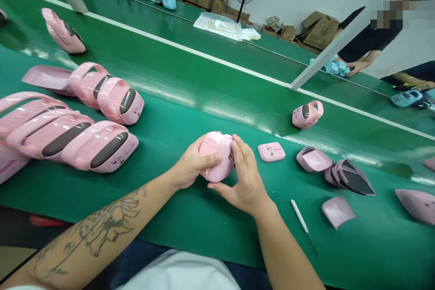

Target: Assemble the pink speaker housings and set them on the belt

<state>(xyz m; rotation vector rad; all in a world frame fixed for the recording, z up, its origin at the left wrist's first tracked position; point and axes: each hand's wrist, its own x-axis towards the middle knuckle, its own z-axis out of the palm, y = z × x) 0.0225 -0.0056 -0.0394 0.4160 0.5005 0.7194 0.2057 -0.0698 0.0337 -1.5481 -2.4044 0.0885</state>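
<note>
Both hands are on one rounded pink plastic piece (220, 163) above the green table, near the middle of the view. My left hand (192, 163) grips its left side, with the thumb lying across the front. My right hand (244, 172) holds the right side, its fingers at the upper right edge and its thumb at the bottom. To the right lies a small pink panel (271, 152) with a printed figure. A screwdriver with a white handle (299, 215) rests on the table beside my right forearm.
Several pink handled units (102, 145) stand at the left. Pink shells (314, 158), dark-faced pieces (353, 176) and a curved panel (338, 212) lie at the right. Beyond the white strip (190, 50) are another pink unit (307, 114), posts and people handling blue units.
</note>
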